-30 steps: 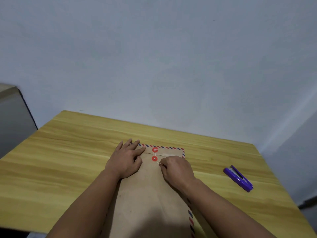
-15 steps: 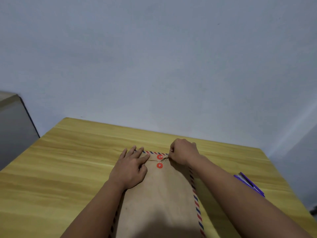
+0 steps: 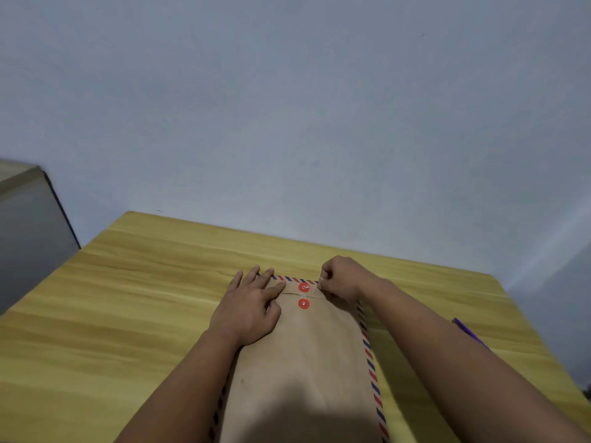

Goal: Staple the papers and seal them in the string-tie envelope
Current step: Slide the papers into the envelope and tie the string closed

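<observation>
A brown string-tie envelope with a red-and-blue striped border lies lengthwise on the wooden table, flap folded down at the far end. Two red button discs sit near the flap edge, the upper disc on the flap and the lower disc on the body. A thin string runs between the discs and off to the right. My left hand presses flat on the envelope's far left corner. My right hand pinches the string just right of the upper disc. The papers are not visible.
A purple stapler lies on the table to the right, mostly hidden behind my right forearm. The yellow wooden table meets a pale wall at its far edge. A grey cabinet stands at the left.
My right hand has carried the string from below the lower disc up to the right of the upper disc, where it now stays. My left hand has kept pressing the flap.
</observation>
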`<state>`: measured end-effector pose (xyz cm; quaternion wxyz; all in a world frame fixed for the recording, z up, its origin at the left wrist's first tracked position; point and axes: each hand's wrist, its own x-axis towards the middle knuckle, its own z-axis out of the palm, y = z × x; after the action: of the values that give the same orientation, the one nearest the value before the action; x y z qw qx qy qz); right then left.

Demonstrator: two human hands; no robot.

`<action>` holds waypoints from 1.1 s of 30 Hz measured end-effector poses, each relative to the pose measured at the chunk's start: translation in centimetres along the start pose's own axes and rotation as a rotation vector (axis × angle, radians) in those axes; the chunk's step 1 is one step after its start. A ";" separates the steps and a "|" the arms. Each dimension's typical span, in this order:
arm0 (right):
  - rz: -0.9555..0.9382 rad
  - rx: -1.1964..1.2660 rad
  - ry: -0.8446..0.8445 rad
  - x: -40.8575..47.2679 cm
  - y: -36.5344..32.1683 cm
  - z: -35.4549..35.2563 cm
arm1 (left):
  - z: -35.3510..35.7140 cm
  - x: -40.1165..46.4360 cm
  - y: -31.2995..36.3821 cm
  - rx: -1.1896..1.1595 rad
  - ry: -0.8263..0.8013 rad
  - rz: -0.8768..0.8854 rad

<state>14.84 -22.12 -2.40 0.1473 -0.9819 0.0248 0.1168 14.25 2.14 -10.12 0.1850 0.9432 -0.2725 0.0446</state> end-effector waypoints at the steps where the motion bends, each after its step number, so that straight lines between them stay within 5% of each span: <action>1: -0.007 -0.046 0.024 0.1 -0.1 0.2 | 0.0 0.0 0.0 0.007 -0.007 0.001; 13: -0.139 -0.260 0.067 1.6 -4.9 0.2 | -0.1 0.1 0.0 0.028 -0.016 0.009; 21: -0.354 -0.703 0.195 -0.8 -5.9 1.5 | 0.1 0.0 -0.1 0.030 -0.006 0.005; 33: -0.523 -0.724 0.354 -6.1 -0.6 3.4 | -0.1 -0.1 0.2 0.020 -0.004 -0.011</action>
<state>8.23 -20.46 -3.93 -0.1863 -0.9481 -0.2407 -0.0919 14.07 2.02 -9.99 0.1753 0.9465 -0.2672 0.0446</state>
